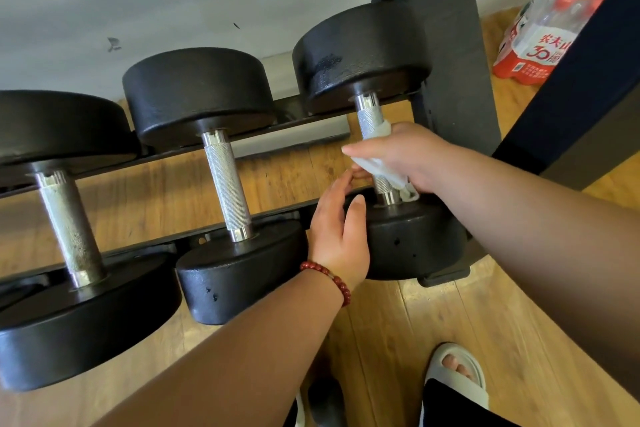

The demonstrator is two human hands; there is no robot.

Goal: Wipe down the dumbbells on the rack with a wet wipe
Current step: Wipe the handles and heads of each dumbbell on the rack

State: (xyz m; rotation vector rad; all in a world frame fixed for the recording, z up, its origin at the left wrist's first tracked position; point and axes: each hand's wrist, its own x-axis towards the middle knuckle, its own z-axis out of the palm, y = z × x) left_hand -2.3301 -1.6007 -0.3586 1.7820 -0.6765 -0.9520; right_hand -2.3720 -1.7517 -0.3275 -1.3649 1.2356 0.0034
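1. the right hand (408,156) has the wet wipe (384,168) wrapped round the handle (369,116) of the right-most dumbbell (408,239). its fingers curl under the bar with the wipe pinned beneath them, and the thumb sticks out flat over the top, pointing left.
2. the bit that matters: that handle's long axis runs away from the person toward the wall, from the near head up to the far head (360,52). the wipe sits on the near half. the bare knurled stretch lies beyond the fingers, on the far side.
3. so i'd guess the next stroke has to slide along the bar away from the body, not across it. a twist round the bar would cover the underside too.
4. the left hand (337,236) holds nothing. its fingers are loosely curved and close together in the gap between the middle dumbbell (227,184) and the right one, and the thumb tip seems to rest on the rim of the near head. it's the hand nearer that head, so it looks placed to steady the weight.
5. the far head has a darker patch that looks damp to me.
6. the left dumbbell (65,218) and the middle one lie parallel on the rack (294,128), nobody touching them.
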